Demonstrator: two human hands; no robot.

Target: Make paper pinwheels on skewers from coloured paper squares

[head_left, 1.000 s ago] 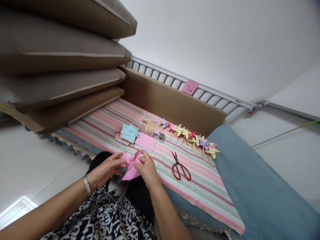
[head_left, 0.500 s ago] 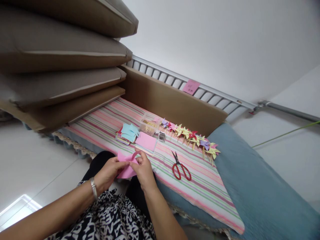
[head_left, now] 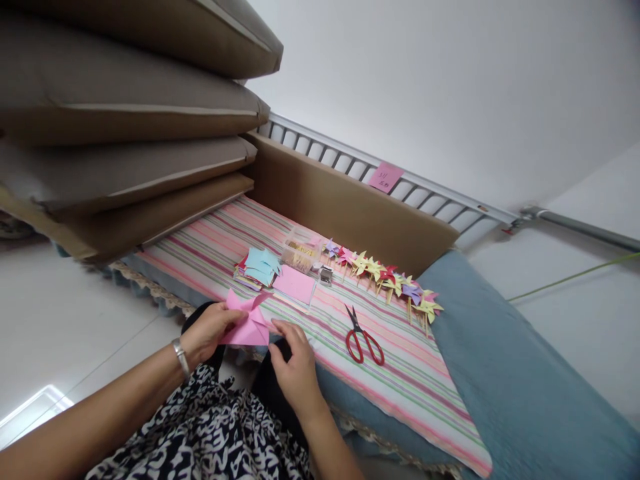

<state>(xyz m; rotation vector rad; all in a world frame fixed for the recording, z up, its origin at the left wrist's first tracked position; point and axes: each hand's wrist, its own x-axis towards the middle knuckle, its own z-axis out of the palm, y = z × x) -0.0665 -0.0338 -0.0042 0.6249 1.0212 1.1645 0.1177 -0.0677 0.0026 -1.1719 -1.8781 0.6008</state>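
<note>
A pink paper piece with folded-in flaps, shaped like a pinwheel [head_left: 253, 329], is pinched between the thumb and fingers of my left hand [head_left: 210, 333]. My right hand [head_left: 296, 363] is beside its right edge, thumb and fingers apart; I cannot tell whether a fingertip touches the paper. Just beyond lie a stack of pink paper squares [head_left: 296, 285] and a pile of cut light-blue papers [head_left: 263, 265]. Red-handled scissors [head_left: 363, 341] rest on the striped cloth to the right, blades slightly apart.
A clear plastic box [head_left: 301, 251] with small yellowish pieces stands behind the papers, near a small metallic item [head_left: 326, 275]. Several finished pinwheels on sticks [head_left: 387, 275] line the brown panel [head_left: 350, 207]. Stacked cushions [head_left: 150, 120] rise at the left.
My right hand has let go of the pink paper and moved slightly right, its fingers spreading. My left hand has shifted a little left, still holding the paper, whose folded flaps now show more.
</note>
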